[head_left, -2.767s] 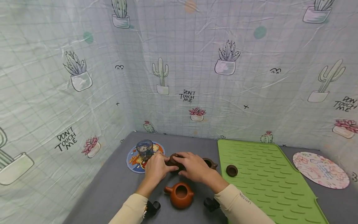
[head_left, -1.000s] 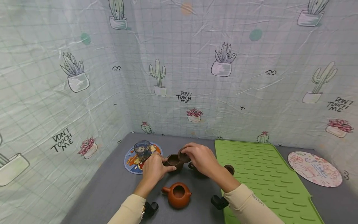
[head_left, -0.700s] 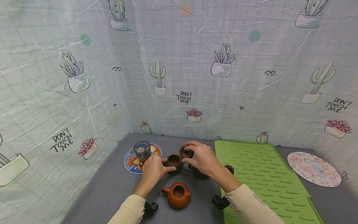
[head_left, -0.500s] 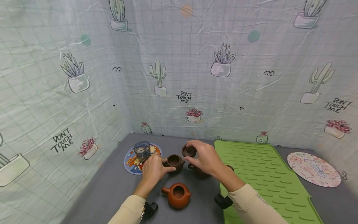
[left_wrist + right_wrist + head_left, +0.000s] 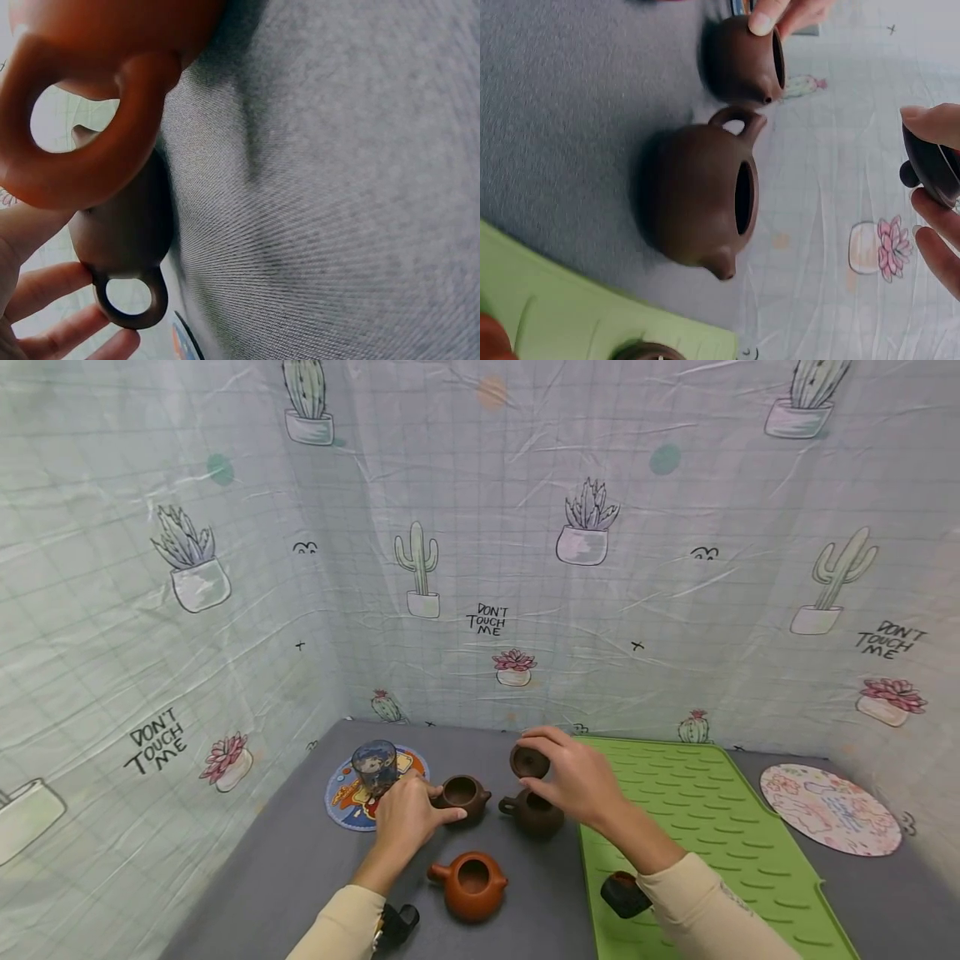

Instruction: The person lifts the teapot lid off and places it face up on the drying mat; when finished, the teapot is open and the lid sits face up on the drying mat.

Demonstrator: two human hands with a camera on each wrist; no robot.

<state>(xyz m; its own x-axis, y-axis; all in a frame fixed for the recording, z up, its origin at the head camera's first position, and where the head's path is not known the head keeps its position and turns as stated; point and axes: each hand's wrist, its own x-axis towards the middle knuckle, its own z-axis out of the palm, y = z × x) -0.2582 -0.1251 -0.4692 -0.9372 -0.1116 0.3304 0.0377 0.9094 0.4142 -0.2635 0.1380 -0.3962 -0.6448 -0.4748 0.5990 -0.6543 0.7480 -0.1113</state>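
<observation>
My left hand (image 5: 408,810) grips a small dark brown teapot (image 5: 467,803) at its handle side, thumb near the rim. That teapot stands lidless, spout to the right. Its loop handle (image 5: 131,300) shows in the left wrist view beside my fingers. My right hand (image 5: 581,777) pinches a dark brown teapot lid (image 5: 529,762) by its edge, underside towards me. In the right wrist view the lid's knob (image 5: 909,174) points away from my palm. Just below the lid sits a second dark brown teapot (image 5: 536,821), uncovered. Nearer me stands an orange-brown teapot (image 5: 480,897), also uncovered.
A clear glass (image 5: 375,767) stands on a colourful round coaster (image 5: 341,802) at the left. The ridged green mat (image 5: 705,827) lies at the right. A brown round piece (image 5: 649,351) and an orange one (image 5: 491,341) rest there. Beyond lies a pink patterned oval mat (image 5: 832,810).
My right hand has lifted the lid off the left brown teapot and carried it right, over the second one, tilting its underside into view. My left hand stays on the teapot.
</observation>
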